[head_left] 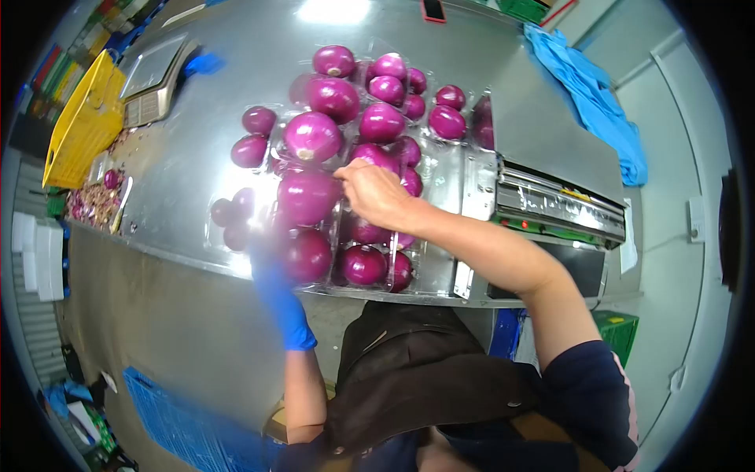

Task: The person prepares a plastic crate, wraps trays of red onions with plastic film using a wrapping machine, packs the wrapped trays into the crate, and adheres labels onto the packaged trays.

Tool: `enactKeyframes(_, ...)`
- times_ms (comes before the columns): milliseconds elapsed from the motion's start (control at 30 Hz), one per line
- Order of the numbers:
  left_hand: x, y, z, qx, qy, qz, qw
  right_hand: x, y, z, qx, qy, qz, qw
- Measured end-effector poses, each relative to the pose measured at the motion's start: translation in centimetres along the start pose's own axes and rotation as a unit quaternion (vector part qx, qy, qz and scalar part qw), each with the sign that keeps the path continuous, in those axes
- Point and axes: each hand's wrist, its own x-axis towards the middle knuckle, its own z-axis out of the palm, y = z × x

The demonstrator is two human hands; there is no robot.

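Observation:
Peeled purple onions sit in clear plastic trays, grouped and partly stacked on the steel table. My right hand is bare and reaches over the middle of the group, its bent fingers at the edge of a tray beside a large onion. What those fingers grip is too small to make out. My left hand, in a blue glove, is at the near left side of the trays, next to an onion. Motion blur hides its fingers.
A wrapping machine stands right of the trays. At the left are a scale, a yellow basket and onion peelings near a knife. Blue cloth lies at the back right, and a phone at the far edge.

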Motion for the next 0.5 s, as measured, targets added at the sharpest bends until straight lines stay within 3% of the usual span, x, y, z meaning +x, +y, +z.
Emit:
enactKeyframes(67,0.1,-0.2,0.4,0.010,-0.003,0.038,0.999,-0.2,0.4,1.4,0.052,0.020,0.016,0.998)
enactKeyframes(100,0.2,-0.8,0.2,0.064,0.005,0.020,0.998,-0.1,0.8,2.2,0.083,0.036,0.014,0.996)
enactKeyframes(167,-0.4,2.4,1.9,-0.027,-0.004,-0.051,0.998,0.2,0.1,2.3,0.101,-0.020,0.049,0.993)
enactKeyframes(200,-0.9,1.9,2.3,-0.043,0.023,-0.030,0.998,-0.6,-0.3,2.2,0.146,0.051,0.032,0.987)
enactKeyframes(300,-1.6,-0.1,0.3,0.123,0.052,0.127,0.983,-4.3,-2.4,-0.2,0.203,0.181,-0.044,0.961)
enactKeyframes(367,-2.0,0.5,-1.3,0.190,0.017,0.196,0.962,-6.8,-2.8,-3.1,0.255,0.136,-0.037,0.957)
enactKeyframes(433,-2.3,2.4,0.3,0.144,-0.040,0.178,0.973,-10.2,-2.4,-8.1,0.270,0.041,0.014,0.962)
enactKeyframes(500,-2.5,4.8,3.8,0.043,-0.108,0.104,0.988,-13.2,-0.2,-11.8,0.237,-0.007,0.043,0.971)
